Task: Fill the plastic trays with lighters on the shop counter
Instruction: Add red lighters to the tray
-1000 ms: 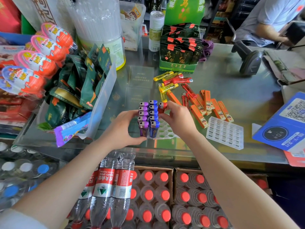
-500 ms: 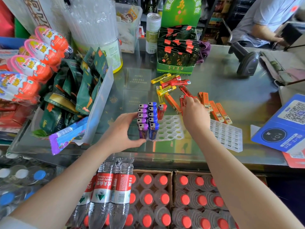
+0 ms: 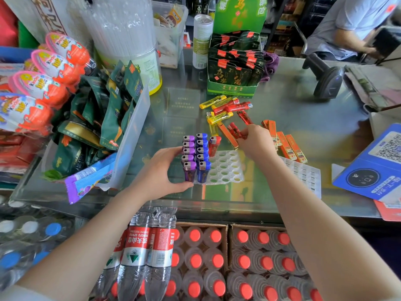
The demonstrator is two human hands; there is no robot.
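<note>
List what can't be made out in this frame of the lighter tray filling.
Head view only:
- How many red lighters the right hand pinches: its fingers cover them.
- The tray's left edge: hidden behind the purple lighters and the left hand.
- Print on the orange lighters: too small.
- The blue QR sign: cut off by the right edge.
</note>
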